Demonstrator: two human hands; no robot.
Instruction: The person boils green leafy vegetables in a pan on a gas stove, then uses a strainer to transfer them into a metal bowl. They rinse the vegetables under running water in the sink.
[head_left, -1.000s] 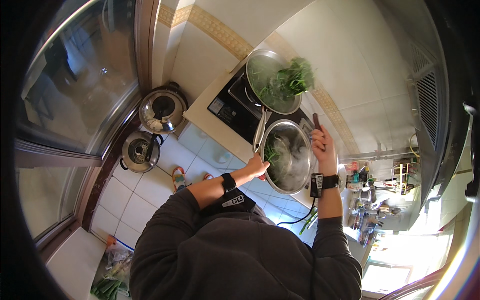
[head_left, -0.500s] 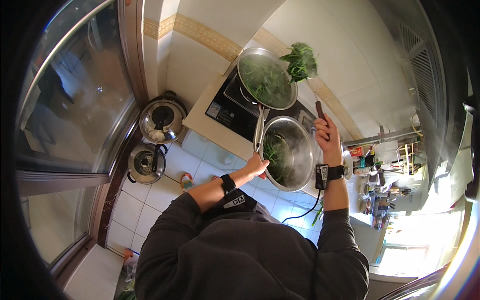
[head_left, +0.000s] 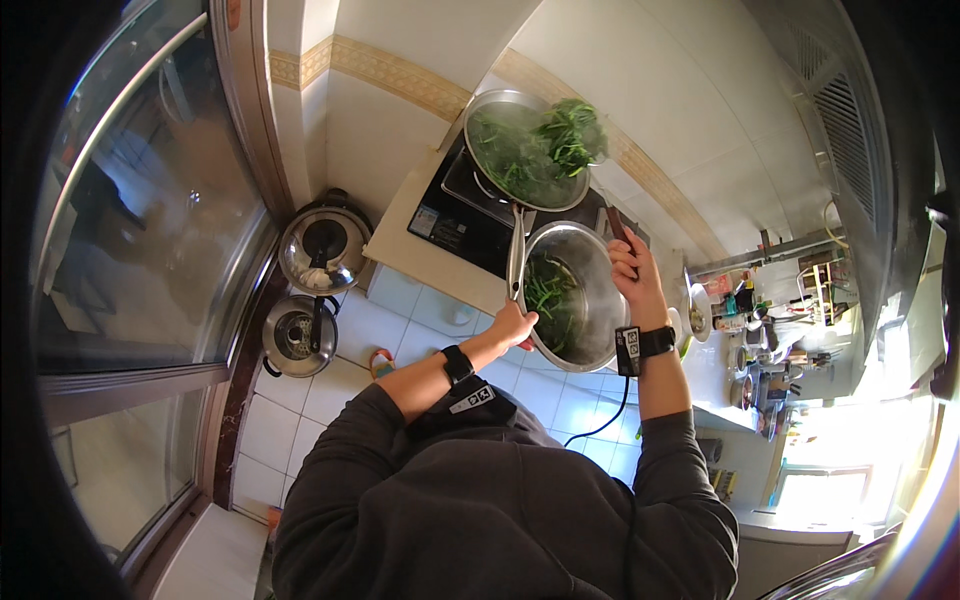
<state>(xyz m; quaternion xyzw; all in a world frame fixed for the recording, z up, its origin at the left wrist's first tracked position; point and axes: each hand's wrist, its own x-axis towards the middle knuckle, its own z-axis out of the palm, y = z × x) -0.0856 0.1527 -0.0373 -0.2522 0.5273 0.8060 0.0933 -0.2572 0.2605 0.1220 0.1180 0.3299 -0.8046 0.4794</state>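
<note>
My left hand (head_left: 513, 326) is closed on the near left rim of a deep steel pot (head_left: 606, 330), which has cooked leafy greens (head_left: 548, 290) inside. A long pan handle (head_left: 516, 255) ends just beyond that hand. My right hand (head_left: 634, 264) grips the dark brown handle (head_left: 615, 222) of a cooking utensil. Its head is hidden under a clump of greens (head_left: 572, 137), held over the right side of a wide frying pan (head_left: 483, 108). More greens lie in steaming liquid in the pan.
The pan sits on a black cooktop (head_left: 448, 225) against the tiled wall. Two lidded pots (head_left: 300, 340) stand on the left beside the glass door (head_left: 150, 210). Dishes and bottles crowd a counter (head_left: 715, 375) at right, under a range hood (head_left: 850, 120).
My right hand has moved left with the utensil, bringing the clump of greens from beyond the pan's right edge to over the pan. My left hand keeps its hold on the pot.
</note>
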